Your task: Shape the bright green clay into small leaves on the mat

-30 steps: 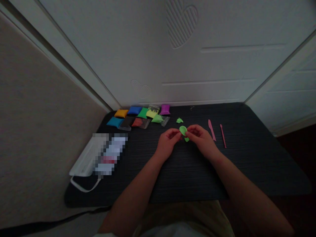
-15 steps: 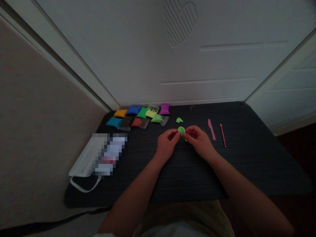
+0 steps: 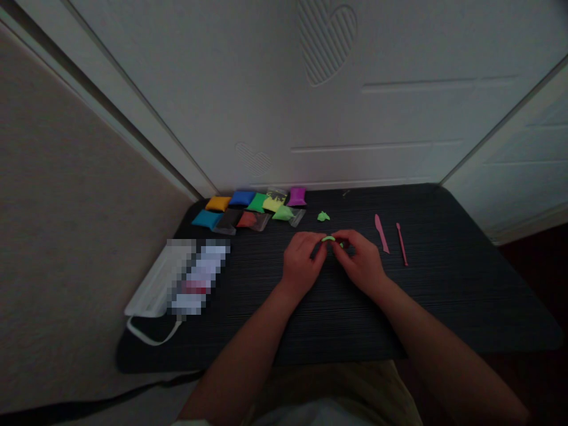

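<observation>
Between my two hands is a thin, curved piece of light green modelling clay, seen edge-on. My left hand pinches its left side with thumb and fingers. At its right side, my right hand is closed on it in the same way. Another bit of green clay shows just by the right fingertips, mostly covered by them. Beyond the hands, a small green clay lump with an uneven shape lies on the black table.
Several coloured clay packets lie at the back left. A pink plastic knife and a thin pink tool are right of my hands. At the left edge rests a white face mask beside a blurred-out item. A white panel stands behind.
The held green clay has been tilted from a round, cupped face to a thin edge-on arc. My hands stay almost in place, fingers shifting slightly around it.
</observation>
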The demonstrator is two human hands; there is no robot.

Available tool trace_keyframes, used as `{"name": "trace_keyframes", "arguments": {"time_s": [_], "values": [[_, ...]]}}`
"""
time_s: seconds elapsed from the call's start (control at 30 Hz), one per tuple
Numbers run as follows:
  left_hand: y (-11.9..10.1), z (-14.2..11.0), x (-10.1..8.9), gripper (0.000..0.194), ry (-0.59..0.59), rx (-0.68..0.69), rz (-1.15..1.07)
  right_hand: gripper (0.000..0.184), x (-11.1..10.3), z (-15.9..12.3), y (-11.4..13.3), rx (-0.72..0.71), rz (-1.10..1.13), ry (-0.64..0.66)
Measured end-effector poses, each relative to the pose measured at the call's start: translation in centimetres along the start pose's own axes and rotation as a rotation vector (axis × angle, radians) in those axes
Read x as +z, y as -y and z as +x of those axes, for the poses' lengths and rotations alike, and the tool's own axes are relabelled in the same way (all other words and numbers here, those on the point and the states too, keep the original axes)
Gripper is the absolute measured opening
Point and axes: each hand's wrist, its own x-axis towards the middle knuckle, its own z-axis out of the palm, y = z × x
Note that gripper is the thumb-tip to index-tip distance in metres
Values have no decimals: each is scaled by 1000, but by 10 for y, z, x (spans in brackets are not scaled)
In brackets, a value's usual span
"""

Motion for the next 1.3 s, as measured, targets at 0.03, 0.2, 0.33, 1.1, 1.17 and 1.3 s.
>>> {"name": "trace_keyframes", "arguments": {"time_s": [0.03,0.2,0.33,1.1,1.17,1.3], "values": [[1,-1,0,15,-16,33,20,15,0,-1,0,-36,-30,-6],[5,-2,2,13,-64,121,88,16,4,-2,-8,-172,-158,-66],[4,-3,5,13,-82,110,84,14,5,-2,-12,-204,-220,-96],[6,-4,8,14,7,-21,48,15,6,-1,-7,-42,-217,-24],[7,-4,8,14,11,-20,55,17,6,-1,-8,-45,-214,-36],[7,-3,8,14,14,-10,38,17,6,-1,-8,-42,-203,-37]]}}
